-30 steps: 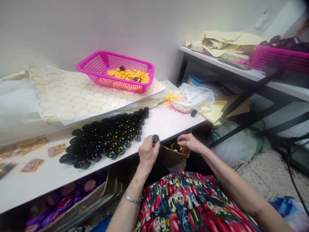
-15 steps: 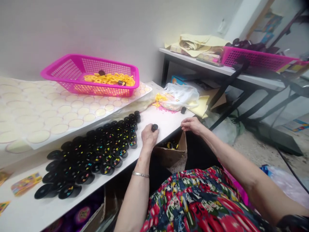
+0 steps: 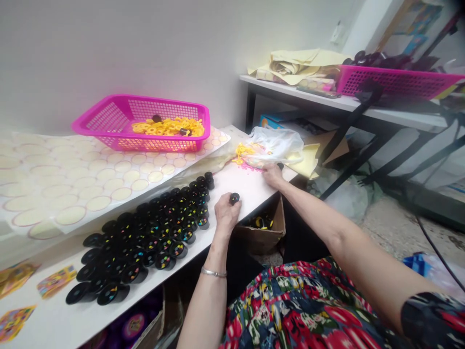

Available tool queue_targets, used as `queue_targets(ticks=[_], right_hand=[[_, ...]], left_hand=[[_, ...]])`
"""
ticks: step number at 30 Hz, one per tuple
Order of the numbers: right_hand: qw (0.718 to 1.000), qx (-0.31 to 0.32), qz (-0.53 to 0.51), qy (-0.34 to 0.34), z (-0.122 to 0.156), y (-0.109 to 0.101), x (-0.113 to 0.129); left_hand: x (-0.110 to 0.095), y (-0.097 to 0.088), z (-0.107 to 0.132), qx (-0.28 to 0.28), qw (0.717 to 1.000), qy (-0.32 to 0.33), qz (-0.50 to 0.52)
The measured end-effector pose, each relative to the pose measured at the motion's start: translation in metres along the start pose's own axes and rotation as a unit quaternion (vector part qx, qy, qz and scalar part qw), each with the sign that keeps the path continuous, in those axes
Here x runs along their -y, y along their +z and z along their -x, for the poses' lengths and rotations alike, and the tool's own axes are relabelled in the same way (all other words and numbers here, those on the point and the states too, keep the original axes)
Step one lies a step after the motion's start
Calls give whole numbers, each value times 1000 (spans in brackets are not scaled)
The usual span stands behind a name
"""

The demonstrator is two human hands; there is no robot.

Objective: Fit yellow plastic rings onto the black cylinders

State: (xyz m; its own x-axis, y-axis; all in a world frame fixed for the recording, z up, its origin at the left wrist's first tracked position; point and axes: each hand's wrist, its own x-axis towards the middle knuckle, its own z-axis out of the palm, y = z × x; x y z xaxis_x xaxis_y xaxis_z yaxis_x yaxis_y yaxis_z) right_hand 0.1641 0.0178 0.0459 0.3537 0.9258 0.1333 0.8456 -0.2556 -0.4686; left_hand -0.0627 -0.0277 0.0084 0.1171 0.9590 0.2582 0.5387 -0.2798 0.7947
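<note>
My left hand [image 3: 227, 213] is closed around a small black cup [image 3: 234, 198] with its opening facing up, just above the white table. Farther off, my right hand [image 3: 272, 175] reaches down to the small pink pieces [image 3: 250, 166] scattered on the tabletop; its fingertips are partly hidden, so what they hold does not show. Another black cup [image 3: 280, 166] stands just beyond that hand. To the left of my left hand, several rows of black cups [image 3: 156, 228] stand close together, with bits of colour inside many of them.
A pink basket [image 3: 152, 144] of yellow ring-shaped parts [image 3: 170, 127] rests on sheets of round stickers [image 3: 119, 167]. By the right hand lie a clear plastic bag [image 3: 278, 143] and loose yellow parts [image 3: 241, 152]. Below the table edge is a cardboard box [image 3: 267, 237]. Printed packets [image 3: 56, 280] lie at left.
My right hand has moved from the table's front edge forward and left to the pink pieces. The left hand keeps its hold on the black cup. The view has shifted slightly.
</note>
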Motion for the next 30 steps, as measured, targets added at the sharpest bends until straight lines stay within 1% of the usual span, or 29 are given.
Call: queue_targets(ticks=[4,7,11,15,17,20,23,26,28,30], right_hand=[[996,19,87,-2,-5,9,2],[989,52,134,-25,-9,11,-2],[978,99,158,-92,-11,7,-10],[958,123,160,-206,-7,3,-13],[947,141,126,-259,-4,3,-12],[936,187,18,-298,-1,4,-12],[930,198,-85,-299,-1,2,-16],[928,191,-149,-284,-2,2,-21],[926,186,-164,-284,-2,4,-23],[932,173,-140,-287,0,8,-21]], left_hand=[[4,3,0,-11,1000,-5,5],[6,4,0,-4,1000,-4,7],[4,6,-1,10,1000,-15,14],[-1,11,-3,24,999,-41,15],[-5,15,-4,17,998,-66,11],[-11,20,-4,6,995,-96,8],[-16,28,-4,-2,994,-113,4],[-19,35,-8,-7,993,-113,-11],[-20,40,-11,-8,994,-106,-20],[-21,43,-14,-8,995,-97,-23]])
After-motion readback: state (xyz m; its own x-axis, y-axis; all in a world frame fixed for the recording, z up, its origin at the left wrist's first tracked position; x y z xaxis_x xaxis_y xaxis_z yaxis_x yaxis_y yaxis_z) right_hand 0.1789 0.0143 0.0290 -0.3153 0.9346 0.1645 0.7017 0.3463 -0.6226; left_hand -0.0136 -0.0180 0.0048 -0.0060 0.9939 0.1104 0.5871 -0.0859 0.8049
